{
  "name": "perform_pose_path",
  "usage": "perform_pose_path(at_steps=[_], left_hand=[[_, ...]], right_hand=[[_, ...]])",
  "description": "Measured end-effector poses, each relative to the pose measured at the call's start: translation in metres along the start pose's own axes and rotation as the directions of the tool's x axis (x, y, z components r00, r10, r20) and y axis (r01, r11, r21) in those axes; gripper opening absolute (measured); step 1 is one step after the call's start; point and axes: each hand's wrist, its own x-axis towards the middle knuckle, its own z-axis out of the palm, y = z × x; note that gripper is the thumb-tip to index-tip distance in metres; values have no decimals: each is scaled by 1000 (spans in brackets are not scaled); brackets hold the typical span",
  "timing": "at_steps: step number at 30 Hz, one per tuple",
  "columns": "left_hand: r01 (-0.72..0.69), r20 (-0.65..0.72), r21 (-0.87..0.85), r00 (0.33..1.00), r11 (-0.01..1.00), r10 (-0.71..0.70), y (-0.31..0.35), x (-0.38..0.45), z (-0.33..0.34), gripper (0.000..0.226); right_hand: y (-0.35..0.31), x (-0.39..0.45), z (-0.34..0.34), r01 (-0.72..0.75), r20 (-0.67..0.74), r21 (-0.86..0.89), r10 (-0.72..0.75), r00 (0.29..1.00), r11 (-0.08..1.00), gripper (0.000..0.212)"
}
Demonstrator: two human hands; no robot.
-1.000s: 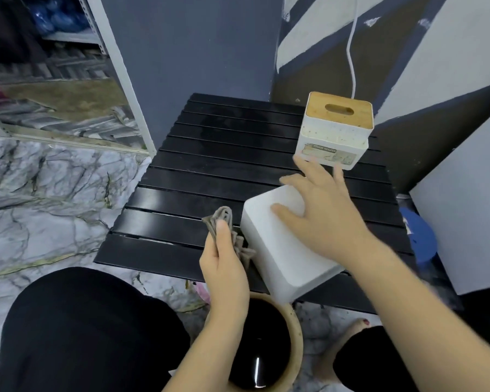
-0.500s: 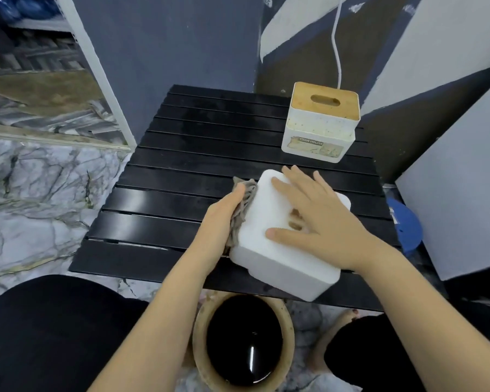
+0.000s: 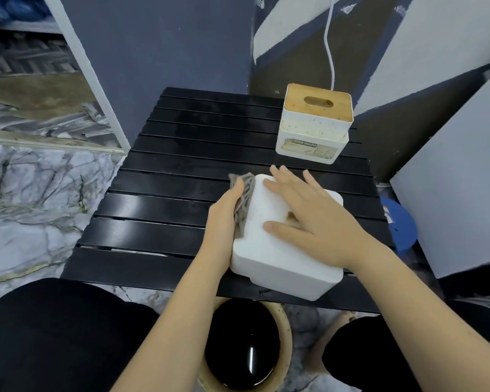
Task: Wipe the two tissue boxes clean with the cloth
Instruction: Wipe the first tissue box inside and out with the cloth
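Cloth [image 3: 243, 205]: pressed by your left hand [image 3: 224, 213] against the near box's [image 3: 283, 261] left side.
Right hand [image 3: 314, 219]: flat, fingers spread on that box's top.
Far box [image 3: 314, 123]: upright on the table [image 3: 159, 210], apart.

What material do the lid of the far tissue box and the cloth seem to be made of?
The lid looks like wood or bamboo, matte: tan colour, faint grain. The cloth in the left hand seems a soft grey-brown woven fabric: it bunches into folds with loose threads.
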Motion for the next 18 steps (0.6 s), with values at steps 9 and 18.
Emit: perform_pose_path(at_steps=[9,18], left_hand=[[-244,-450,38,861,969,235,-32,-72,2,56],[-465,374,884,766,50,523,-31,-67,3,70]], right_hand=[[-3,-5,-2,6,-117,74,3,993,997,60],[-38,-29,15,-430,-197,-16,419,887,903,77]])
